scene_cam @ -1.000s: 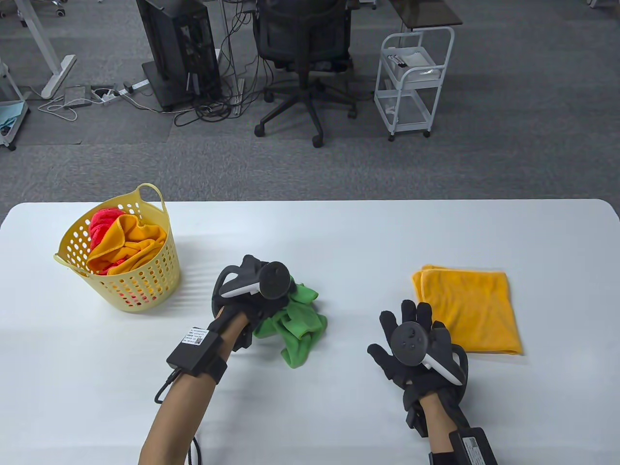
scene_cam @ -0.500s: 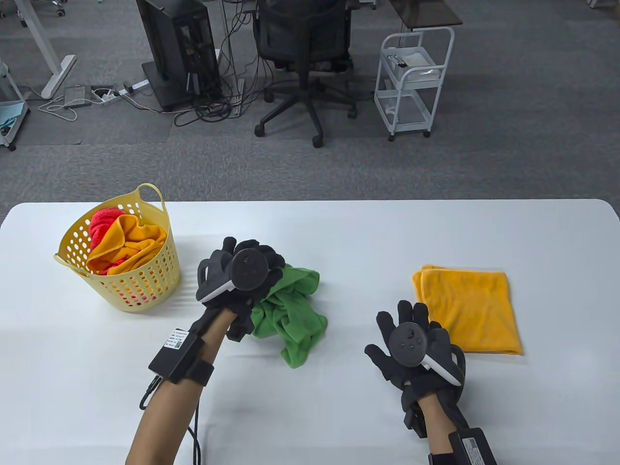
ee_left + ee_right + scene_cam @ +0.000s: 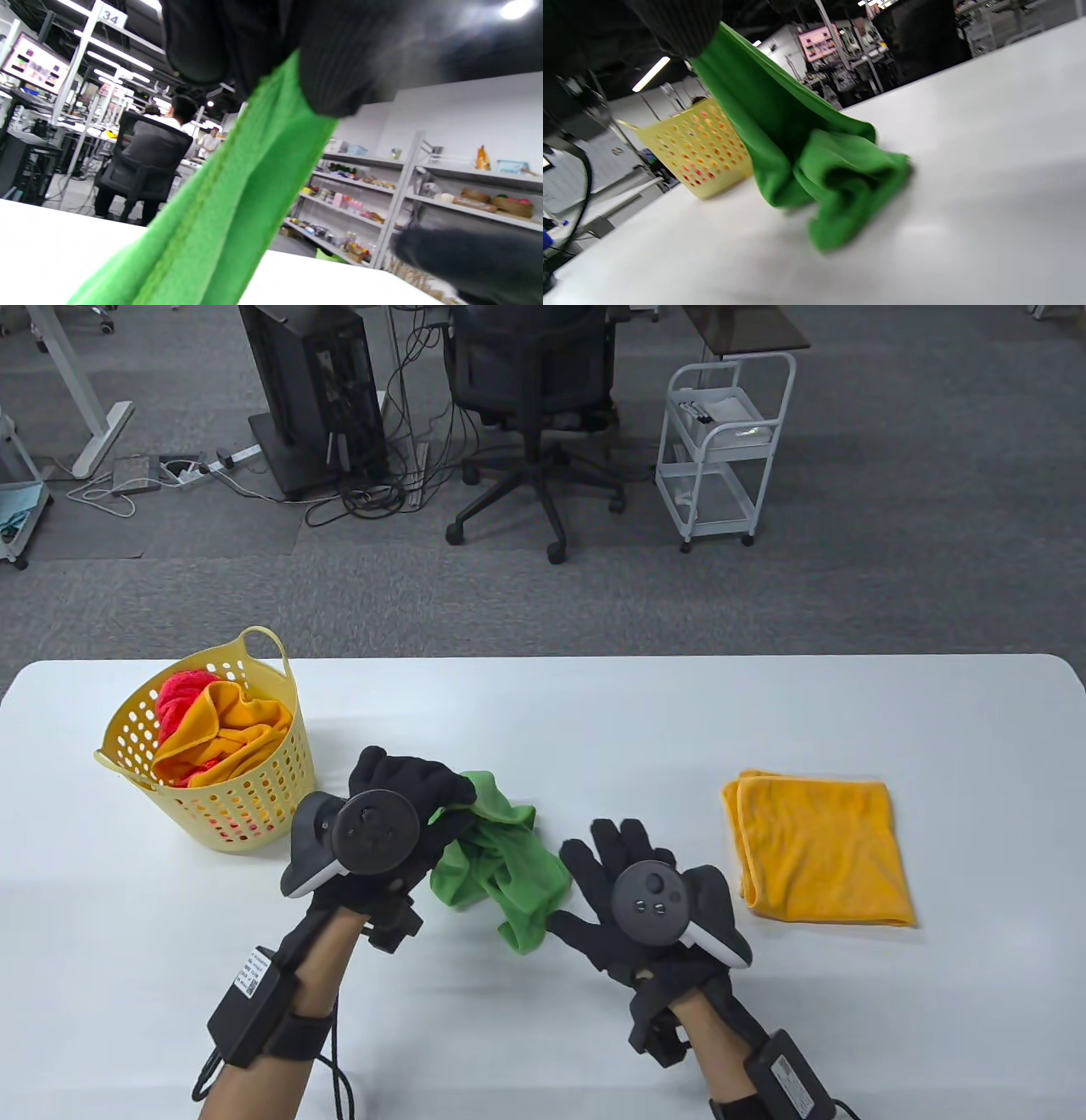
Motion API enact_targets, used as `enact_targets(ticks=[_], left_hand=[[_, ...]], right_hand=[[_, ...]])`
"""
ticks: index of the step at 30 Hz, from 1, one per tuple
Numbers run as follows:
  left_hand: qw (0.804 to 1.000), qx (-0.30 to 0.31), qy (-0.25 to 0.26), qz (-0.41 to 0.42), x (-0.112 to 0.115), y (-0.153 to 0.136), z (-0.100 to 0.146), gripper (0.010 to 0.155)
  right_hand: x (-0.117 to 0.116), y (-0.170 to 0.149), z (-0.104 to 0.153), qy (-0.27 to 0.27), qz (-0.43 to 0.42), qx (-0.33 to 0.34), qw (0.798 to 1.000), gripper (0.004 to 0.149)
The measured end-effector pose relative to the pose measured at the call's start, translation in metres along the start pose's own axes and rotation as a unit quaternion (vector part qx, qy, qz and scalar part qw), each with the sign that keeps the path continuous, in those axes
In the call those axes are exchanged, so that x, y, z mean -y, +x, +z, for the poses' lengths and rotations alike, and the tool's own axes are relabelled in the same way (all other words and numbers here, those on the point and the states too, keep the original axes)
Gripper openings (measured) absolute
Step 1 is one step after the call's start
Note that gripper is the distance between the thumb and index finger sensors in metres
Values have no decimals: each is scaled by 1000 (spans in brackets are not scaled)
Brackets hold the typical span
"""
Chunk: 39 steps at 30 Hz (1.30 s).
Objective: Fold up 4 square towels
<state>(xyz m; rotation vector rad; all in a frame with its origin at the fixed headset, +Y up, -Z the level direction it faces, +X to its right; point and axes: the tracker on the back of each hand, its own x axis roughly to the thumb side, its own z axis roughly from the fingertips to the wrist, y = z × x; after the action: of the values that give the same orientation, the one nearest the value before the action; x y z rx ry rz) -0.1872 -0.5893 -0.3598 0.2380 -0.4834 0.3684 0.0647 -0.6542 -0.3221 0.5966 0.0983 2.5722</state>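
A crumpled green towel (image 3: 501,865) is partly lifted off the white table, its lower folds still resting on the surface (image 3: 840,186). My left hand (image 3: 424,797) pinches its upper edge, and the cloth hangs down from the gloved fingers (image 3: 237,190). My right hand (image 3: 594,874) hovers just right of the towel with its fingers spread, holding nothing. A folded orange towel (image 3: 819,848) lies flat to the right. More towels, one orange (image 3: 225,729) and one red (image 3: 178,695), sit bunched in the yellow basket (image 3: 246,806).
The yellow perforated basket (image 3: 700,144) stands at the table's left, close to my left hand. Beyond the table's far edge (image 3: 543,657) are an office chair (image 3: 534,381), a white cart (image 3: 721,441) and a computer tower on grey carpet.
My left hand has pulled back towards me and leftward, lifting the green towel's edge. My right hand has moved left from beside the orange towel to right next to the green one.
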Motion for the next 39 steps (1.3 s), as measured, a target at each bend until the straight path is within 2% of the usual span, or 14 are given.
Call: enact_targets(ticks=[4,6,9,13,16,23,26,30,34,39], left_hand=[[998,21,-12,54,3,1,6,34],[997,25,-27,68,4,-1,6,34],[997,21,-18,75,1,-8,8,34],[994,11,-18,104,-6,-18,11,34],[994,2,-12,105,-13,-24,12,35],[982,-8,-31,188,-23,-38,15,36],[983,-44,26,178,-30,-41,20,32],[984,-45,58,161,-35,-40,23,32],[981,-56,91,162,-41,-45,27,31],[971,-69,119,194,-51,-58,33,32]], right_hand=[[5,31,-39,-48,-30,47,997,79],[4,37,-52,-61,-43,52,996,77],[-1,42,-68,-67,-72,64,993,71],[-6,38,-88,-105,-146,54,982,44],[-2,39,-93,-109,-158,53,980,43],[17,55,-92,-122,-71,77,987,43],[17,60,-89,-121,-16,81,989,43],[7,62,-87,-118,-4,80,990,44],[-4,51,-88,-104,-50,68,991,44],[-5,32,-89,-89,-73,50,992,44]])
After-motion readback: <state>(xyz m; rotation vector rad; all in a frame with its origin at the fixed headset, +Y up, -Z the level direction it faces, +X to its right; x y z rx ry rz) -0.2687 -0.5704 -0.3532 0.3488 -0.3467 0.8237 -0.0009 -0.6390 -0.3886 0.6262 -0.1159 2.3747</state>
